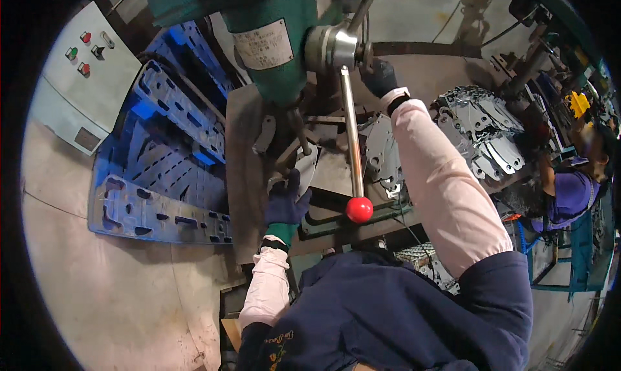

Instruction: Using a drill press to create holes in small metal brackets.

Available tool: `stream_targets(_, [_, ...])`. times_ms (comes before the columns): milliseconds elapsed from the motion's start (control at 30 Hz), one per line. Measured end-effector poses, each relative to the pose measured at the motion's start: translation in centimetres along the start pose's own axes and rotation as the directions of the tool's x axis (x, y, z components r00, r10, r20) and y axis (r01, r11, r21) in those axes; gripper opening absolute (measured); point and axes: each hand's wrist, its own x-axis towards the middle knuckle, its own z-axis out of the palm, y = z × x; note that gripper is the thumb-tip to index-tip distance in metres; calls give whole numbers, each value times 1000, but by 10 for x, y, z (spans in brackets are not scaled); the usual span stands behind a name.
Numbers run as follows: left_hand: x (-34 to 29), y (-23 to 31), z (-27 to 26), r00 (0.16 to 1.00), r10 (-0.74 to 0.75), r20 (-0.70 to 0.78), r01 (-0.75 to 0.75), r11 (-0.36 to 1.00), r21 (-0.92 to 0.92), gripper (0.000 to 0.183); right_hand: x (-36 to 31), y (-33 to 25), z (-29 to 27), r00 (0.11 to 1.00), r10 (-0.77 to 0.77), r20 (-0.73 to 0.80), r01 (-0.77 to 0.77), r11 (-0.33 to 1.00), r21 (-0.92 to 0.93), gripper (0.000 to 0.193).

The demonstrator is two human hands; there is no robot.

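Observation:
A green drill press point(272, 67) stands before me, its spindle reaching down over the work area. My left hand point(288, 199), in a dark glove with a green cuff, is closed on the near end of a flat grey metal plate point(310, 170) below the spindle. The silver hub point(335, 47) carries a feed lever point(352, 138) that hangs down to a red ball knob point(359, 209). My gloved right hand point(379, 78) is closed at another short feed handle point(367, 55) beside the hub; its fingers are partly hidden.
Flat metal plates point(383, 148) lie right of the drill, with larger piles point(482, 122) farther right. One loose plate point(264, 135) rests at the left. Blue plastic pallets point(162, 209) and a grey control box point(87, 73) stand left. Another person point(569, 199) is at far right.

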Motion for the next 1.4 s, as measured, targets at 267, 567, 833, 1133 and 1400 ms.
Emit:
stream_targets(267, [3, -5, 7, 978, 139, -159, -141, 990, -4, 74, -83, -53, 9, 963, 209, 168, -262, 864, 429, 27])
stream_targets(567, [-4, -11, 15, 1000, 18, -22, -18, 1000, 8, 75, -130, -156, -29, 899, 319, 301, -433, 532, 728, 27])
stream_targets(833, [2, 9, -14, 999, 4, 34, -5, 999, 47, 68, -51, -255, -169, 664, 44, 747, -662, -429, 614, 25])
stream_targets(1133, [-49, -2, -30, 989, 53, -142, -63, 996, -68, 69, -3, -230, -189, 823, -250, 510, -552, -142, 822, 38])
stream_targets(1400, [-115, -56, -21, 948, -288, -136, 277, 956, -93, 68, -126, -115, -142, 625, 342, 701, -730, 575, 370, 34])
